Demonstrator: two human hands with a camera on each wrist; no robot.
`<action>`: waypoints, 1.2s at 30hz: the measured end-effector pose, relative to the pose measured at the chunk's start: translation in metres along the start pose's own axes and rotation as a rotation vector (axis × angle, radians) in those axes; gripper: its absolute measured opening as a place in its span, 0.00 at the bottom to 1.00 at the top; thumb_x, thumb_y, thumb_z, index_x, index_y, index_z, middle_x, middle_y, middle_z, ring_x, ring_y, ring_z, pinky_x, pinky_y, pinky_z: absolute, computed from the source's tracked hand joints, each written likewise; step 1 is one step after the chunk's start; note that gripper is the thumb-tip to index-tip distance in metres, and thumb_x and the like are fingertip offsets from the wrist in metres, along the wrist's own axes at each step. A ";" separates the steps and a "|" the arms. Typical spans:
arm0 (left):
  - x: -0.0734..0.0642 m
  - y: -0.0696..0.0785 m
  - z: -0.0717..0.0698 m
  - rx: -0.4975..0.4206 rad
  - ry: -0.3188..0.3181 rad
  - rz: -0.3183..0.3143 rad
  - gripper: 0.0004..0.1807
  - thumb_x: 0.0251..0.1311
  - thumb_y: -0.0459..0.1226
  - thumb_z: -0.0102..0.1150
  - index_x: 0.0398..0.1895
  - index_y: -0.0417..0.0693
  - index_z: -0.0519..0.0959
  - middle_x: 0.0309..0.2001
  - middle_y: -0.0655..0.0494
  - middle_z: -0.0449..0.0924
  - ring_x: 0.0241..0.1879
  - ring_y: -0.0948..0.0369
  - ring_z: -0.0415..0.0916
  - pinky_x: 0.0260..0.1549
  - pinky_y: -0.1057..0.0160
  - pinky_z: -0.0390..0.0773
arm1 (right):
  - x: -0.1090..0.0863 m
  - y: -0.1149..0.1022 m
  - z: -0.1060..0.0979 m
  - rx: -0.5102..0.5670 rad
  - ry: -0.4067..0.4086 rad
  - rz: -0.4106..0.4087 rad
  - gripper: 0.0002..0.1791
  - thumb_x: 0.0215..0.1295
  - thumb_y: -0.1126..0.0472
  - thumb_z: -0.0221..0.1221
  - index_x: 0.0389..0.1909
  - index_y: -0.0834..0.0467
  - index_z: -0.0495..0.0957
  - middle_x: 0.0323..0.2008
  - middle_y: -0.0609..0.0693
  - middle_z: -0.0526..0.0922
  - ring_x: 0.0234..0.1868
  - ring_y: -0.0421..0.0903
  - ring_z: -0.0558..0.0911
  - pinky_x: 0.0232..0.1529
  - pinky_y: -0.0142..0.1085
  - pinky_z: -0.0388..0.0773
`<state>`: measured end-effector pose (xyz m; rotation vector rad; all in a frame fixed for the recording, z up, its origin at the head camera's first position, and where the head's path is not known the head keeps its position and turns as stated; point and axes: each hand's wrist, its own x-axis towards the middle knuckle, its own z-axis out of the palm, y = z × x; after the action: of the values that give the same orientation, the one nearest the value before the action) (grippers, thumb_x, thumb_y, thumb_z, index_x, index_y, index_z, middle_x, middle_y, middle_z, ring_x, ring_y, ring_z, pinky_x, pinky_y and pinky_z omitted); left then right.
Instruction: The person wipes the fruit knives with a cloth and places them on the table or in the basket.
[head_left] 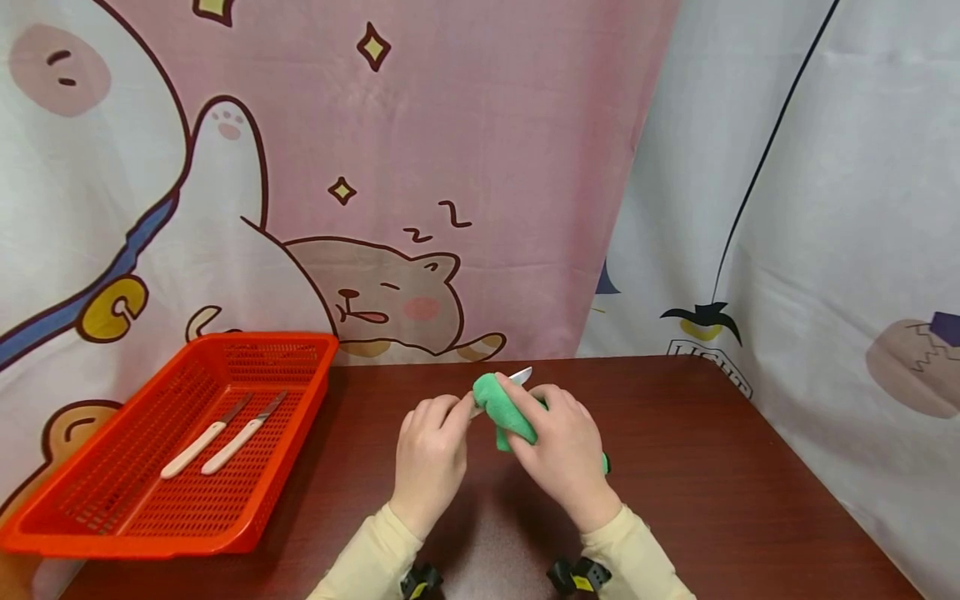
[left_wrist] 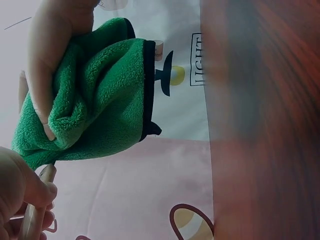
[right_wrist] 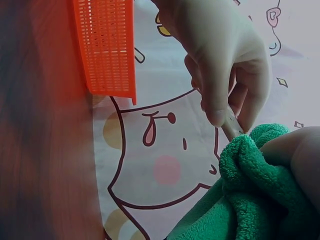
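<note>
Above the table, my left hand [head_left: 431,454] grips a knife by its pale handle [left_wrist: 33,220]. The knife's blade [head_left: 521,377] shows its tip beyond a green cloth [head_left: 504,407] folded around it. My right hand [head_left: 558,446] pinches that cloth over the blade, fingers on one side and thumb on the other. In the left wrist view the cloth [left_wrist: 107,100] hangs with a dark edging. The middle of the blade is hidden inside the cloth. In the right wrist view the left hand [right_wrist: 225,65] holds the handle close to the cloth [right_wrist: 250,190].
An orange-red plastic basket [head_left: 258,500] stands at the left of the brown table [head_left: 712,467]. Two knives, one knife [head_left: 202,446] beside another knife [head_left: 240,442], lie in it with pale handles toward me. A printed curtain [head_left: 525,167] hangs behind the table.
</note>
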<state>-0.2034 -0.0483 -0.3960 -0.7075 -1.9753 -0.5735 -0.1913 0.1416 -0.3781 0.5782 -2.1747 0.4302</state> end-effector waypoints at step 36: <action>0.000 -0.026 -0.019 -0.004 -0.059 -0.054 0.21 0.46 0.24 0.73 0.46 0.39 0.82 0.36 0.48 0.80 0.33 0.51 0.76 0.29 0.54 0.78 | 0.002 0.036 -0.017 -0.042 -0.015 0.209 0.38 0.50 0.62 0.71 0.66 0.45 0.75 0.36 0.57 0.78 0.34 0.54 0.78 0.30 0.48 0.75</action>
<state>-0.2099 -0.0795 -0.3903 -0.6827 -2.0540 -0.5952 -0.2011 0.1792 -0.3699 0.3333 -2.2621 0.4914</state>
